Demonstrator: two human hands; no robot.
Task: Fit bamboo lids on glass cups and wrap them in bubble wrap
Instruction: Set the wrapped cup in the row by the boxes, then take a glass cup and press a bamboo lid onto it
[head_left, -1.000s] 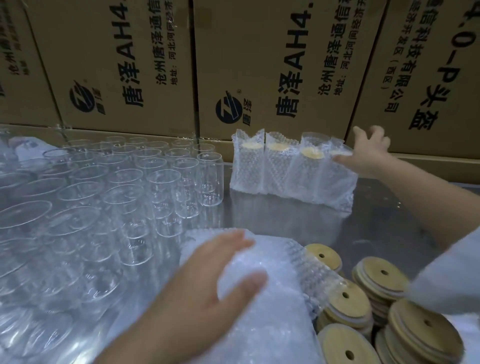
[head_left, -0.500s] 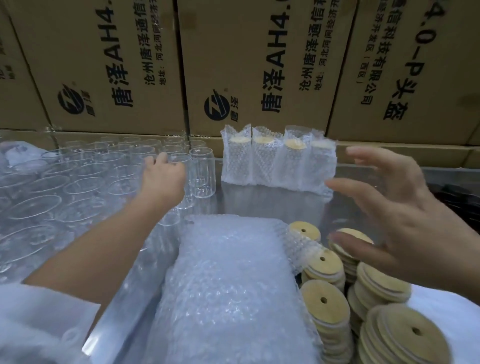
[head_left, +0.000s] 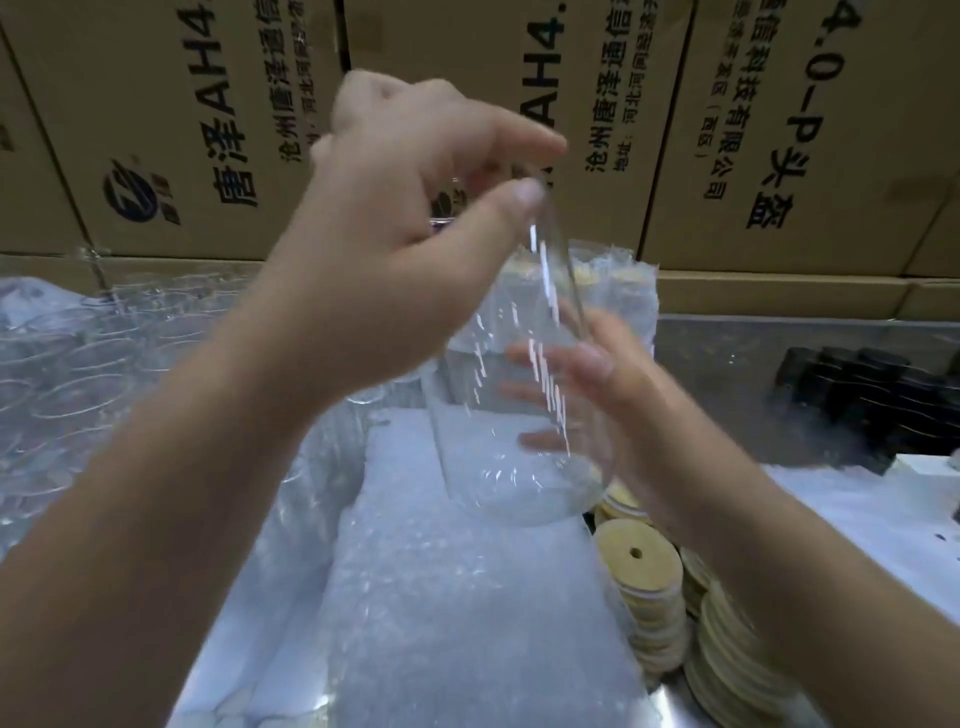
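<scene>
Cup picked: my left hand (head_left: 415, 208) now pinching glass cup (head_left: 519, 400) by rim, bringing it over bubble wrap (head_left: 457, 597). Am spreading my right hand (head_left: 618, 410) open, empty, toward cup's side. Lidding next, I judge; bamboo lids (head_left: 636, 564) lying below it.

Cardboard boxes (head_left: 623, 130) w/ black Chinese print stacked along back. Shiny metal surface (head_left: 727, 374) in front; black stacked items (head_left: 872, 400) far rt.
</scene>
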